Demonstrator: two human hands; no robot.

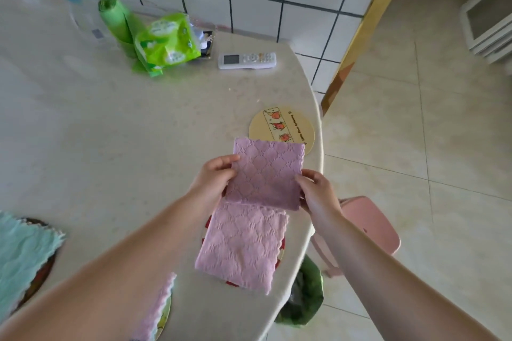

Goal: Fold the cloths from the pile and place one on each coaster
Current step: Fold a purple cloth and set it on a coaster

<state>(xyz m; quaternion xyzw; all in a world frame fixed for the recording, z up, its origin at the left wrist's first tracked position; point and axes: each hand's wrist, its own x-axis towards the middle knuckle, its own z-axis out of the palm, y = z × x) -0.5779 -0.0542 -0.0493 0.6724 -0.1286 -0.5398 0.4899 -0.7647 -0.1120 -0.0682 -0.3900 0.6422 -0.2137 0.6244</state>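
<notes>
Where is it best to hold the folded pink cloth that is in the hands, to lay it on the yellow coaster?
Keep the folded pink cloth by its two side edges, left hand and right hand each pinching from its own side. Held so it stays flat, probably easy to lower onto the yellow coaster just beyond.

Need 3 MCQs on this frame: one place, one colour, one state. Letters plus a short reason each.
1. Where does the bare yellow coaster lie?
A. Just beyond the held pink cloth, near the table edge
B. Under the green packet
C. On the floor

2. What colour is the cloth at the left edge?
A. Pink
B. Light blue
C. White

3. How is the held pink cloth held?
A. Left hand alone
B. Lying flat, untouched
C. Both hands, left hand and right hand, pinch its sides

Answers:
1 A: the coaster shows right past the cloth's far edge.
2 B: it is pale blue, on a dark round coaster.
3 C: fingers of each hand grip opposite edges.
</notes>
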